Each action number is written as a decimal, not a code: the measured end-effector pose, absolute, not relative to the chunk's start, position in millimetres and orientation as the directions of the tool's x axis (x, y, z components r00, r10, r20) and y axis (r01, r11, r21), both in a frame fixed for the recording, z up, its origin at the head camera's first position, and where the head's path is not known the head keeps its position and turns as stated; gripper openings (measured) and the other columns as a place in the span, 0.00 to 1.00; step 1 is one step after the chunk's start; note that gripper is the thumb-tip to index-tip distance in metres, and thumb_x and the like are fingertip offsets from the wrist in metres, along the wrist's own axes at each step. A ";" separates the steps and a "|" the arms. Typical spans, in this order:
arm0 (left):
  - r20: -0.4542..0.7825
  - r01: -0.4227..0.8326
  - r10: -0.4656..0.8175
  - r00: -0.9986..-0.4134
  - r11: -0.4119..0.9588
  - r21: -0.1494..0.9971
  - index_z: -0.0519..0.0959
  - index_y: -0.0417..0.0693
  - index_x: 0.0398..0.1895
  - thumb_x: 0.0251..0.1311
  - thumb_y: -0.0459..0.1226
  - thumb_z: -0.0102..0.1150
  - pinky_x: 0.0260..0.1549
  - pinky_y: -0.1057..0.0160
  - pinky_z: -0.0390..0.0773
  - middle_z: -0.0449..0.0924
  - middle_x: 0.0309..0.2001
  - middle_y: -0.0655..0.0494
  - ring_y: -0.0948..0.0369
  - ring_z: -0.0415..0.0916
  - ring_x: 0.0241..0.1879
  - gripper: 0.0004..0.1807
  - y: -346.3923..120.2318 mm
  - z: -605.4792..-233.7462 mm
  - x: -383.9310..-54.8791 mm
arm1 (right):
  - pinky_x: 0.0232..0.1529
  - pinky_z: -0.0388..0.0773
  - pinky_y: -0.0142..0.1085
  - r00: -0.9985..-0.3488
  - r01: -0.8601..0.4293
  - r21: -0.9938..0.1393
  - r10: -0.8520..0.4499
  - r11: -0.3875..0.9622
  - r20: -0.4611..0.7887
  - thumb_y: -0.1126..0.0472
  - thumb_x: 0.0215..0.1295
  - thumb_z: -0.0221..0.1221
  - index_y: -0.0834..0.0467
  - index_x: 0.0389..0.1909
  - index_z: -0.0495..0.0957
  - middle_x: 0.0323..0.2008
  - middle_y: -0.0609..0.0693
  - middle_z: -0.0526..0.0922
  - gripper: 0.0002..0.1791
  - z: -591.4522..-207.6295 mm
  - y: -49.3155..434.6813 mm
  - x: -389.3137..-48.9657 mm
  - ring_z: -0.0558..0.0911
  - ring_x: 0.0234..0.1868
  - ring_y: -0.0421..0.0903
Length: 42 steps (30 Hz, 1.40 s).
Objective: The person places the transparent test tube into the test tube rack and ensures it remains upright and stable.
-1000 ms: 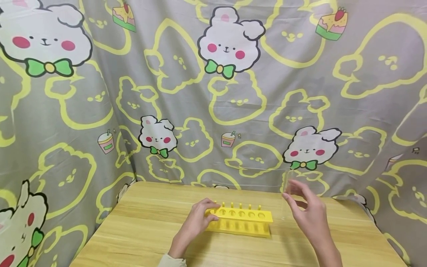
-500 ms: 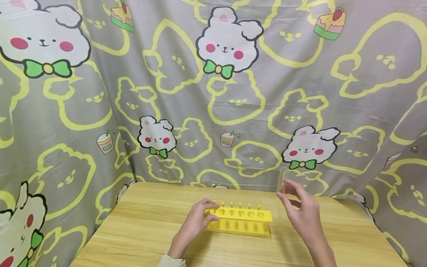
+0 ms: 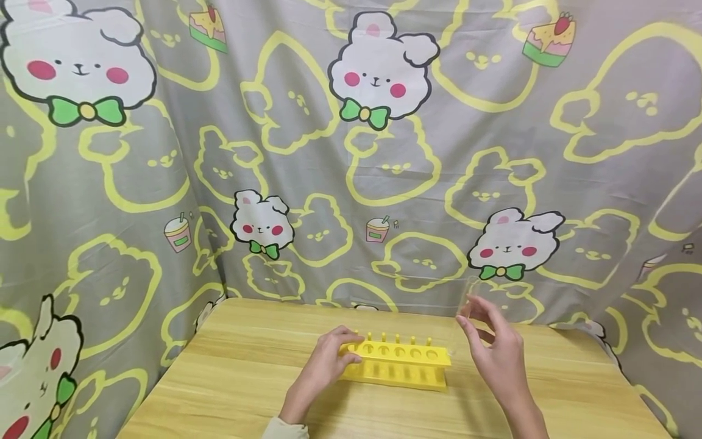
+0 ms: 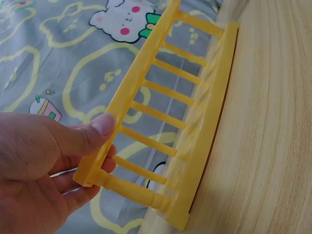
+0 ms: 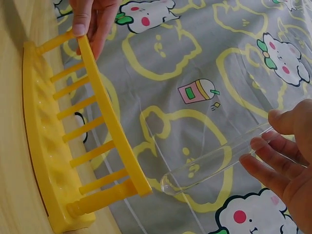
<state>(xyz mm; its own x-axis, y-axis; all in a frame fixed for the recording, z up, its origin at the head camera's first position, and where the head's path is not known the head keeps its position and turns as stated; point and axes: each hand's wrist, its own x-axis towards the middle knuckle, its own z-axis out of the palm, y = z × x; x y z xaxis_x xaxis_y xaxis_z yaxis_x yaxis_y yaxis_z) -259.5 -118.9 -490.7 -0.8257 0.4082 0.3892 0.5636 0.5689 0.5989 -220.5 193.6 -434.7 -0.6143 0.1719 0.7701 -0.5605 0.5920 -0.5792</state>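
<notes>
A yellow test tube rack (image 3: 395,366) stands on the wooden table, its row of round holes facing up and a row of pegs along its back. My left hand (image 3: 329,360) grips the top bar at the rack's left end, thumb in front and fingers behind, as the left wrist view shows. Right of the rack, my right hand (image 3: 496,347) pinches a clear glass test tube (image 5: 214,161) between thumb and fingertips. The tube is tilted, and its rounded bottom end lies close to the right end of the rack's top bar.
The wooden table (image 3: 247,347) reaches back to a grey curtain (image 3: 307,171) printed with white rabbits and yellow outlines. The curtain also hangs along both sides. Several slim posts (image 4: 161,117) join the rack's top bar to its base.
My right hand has moved left with the test tube, toward the rack. The tube has gone from nearly upright to tilted, its lower end swung left. My left hand stays on the rack.
</notes>
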 end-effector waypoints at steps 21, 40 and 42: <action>0.383 0.558 0.407 -0.829 0.569 0.604 0.84 0.36 0.54 0.57 0.31 0.72 0.54 0.54 0.83 0.83 0.49 0.48 0.51 0.82 0.50 0.20 -117.1 -488.1 -256.5 | 0.37 0.82 0.20 -0.598 -0.600 -0.549 0.131 0.582 0.791 0.78 0.55 0.71 0.60 0.59 0.81 0.38 0.50 0.85 0.29 -441.1 192.3 -225.4 0.87 0.43 0.40; 0.378 0.554 0.406 -0.832 0.577 0.601 0.84 0.37 0.54 0.57 0.32 0.72 0.55 0.56 0.83 0.83 0.50 0.49 0.51 0.81 0.51 0.21 -118.7 -491.4 -259.1 | 0.35 0.83 0.22 -0.611 -0.622 -0.548 0.091 0.559 0.786 0.78 0.56 0.71 0.60 0.57 0.80 0.39 0.53 0.85 0.27 -441.6 180.3 -232.0 0.86 0.44 0.40; 0.380 0.555 0.406 -0.831 0.577 0.599 0.85 0.38 0.54 0.57 0.32 0.72 0.55 0.56 0.83 0.83 0.49 0.50 0.51 0.81 0.51 0.21 -118.8 -491.8 -259.3 | 0.34 0.83 0.23 -0.616 -0.622 -0.551 0.088 0.556 0.783 0.78 0.56 0.71 0.60 0.57 0.80 0.39 0.53 0.85 0.27 -440.9 179.1 -233.0 0.85 0.44 0.36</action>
